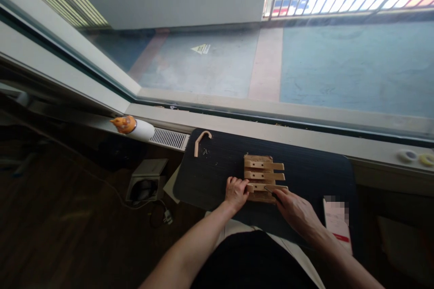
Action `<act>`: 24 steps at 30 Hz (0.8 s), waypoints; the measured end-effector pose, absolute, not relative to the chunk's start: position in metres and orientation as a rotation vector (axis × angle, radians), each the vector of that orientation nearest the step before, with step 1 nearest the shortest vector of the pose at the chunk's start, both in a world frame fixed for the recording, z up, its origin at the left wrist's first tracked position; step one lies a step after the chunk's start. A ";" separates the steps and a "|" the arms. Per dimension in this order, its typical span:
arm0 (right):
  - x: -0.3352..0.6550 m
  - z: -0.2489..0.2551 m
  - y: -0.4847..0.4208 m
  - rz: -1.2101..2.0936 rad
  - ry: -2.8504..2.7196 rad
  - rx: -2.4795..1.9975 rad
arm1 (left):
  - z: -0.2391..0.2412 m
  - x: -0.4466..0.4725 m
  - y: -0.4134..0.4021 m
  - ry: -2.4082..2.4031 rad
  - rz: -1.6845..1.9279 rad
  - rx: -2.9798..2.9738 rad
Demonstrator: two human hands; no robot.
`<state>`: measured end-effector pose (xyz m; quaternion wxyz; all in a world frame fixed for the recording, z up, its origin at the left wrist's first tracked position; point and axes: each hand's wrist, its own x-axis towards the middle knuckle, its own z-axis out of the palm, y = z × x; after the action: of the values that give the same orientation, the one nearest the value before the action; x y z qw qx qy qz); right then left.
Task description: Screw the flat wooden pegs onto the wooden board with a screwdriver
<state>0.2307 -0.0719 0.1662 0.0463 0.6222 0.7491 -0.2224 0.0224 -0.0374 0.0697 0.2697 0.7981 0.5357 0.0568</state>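
Note:
A rough-edged wooden board (258, 159) lies on a dark table before me. Three pale wooden hooks sit side by side across it: a far hook (267, 165), a middle hook (266, 175) and a near hook (260, 187). The far two show dark holes or screw heads. My left hand (236, 193) is closed at the board's left edge, its fingertips against the near hook's end. My right hand (294, 207) grips a screwdriver (271, 192) whose thin shaft reaches the near hook. Its tip is too small to make out.
A loose wooden hook (200, 142) and several small screws (205, 151) lie at the dark table's (217, 189) far left. A booklet (334, 221) is at the right edge. A white bottle with an orange top (142, 130) rests by the window sill (217, 119); tape rolls (425, 159) lie at right.

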 end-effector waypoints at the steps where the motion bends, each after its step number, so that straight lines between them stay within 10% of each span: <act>1: 0.230 0.167 -0.071 -0.668 2.291 1.895 | 0.070 0.022 -0.038 1.446 0.154 2.149; 24: 0.218 0.176 -0.053 -0.688 2.132 1.942 | 0.070 0.023 -0.041 1.484 0.180 2.099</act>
<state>0.2181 -0.0527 0.1758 0.0882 0.6523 0.7164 -0.2312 0.0229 -0.0412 0.0700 0.2786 0.7822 0.5532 0.0672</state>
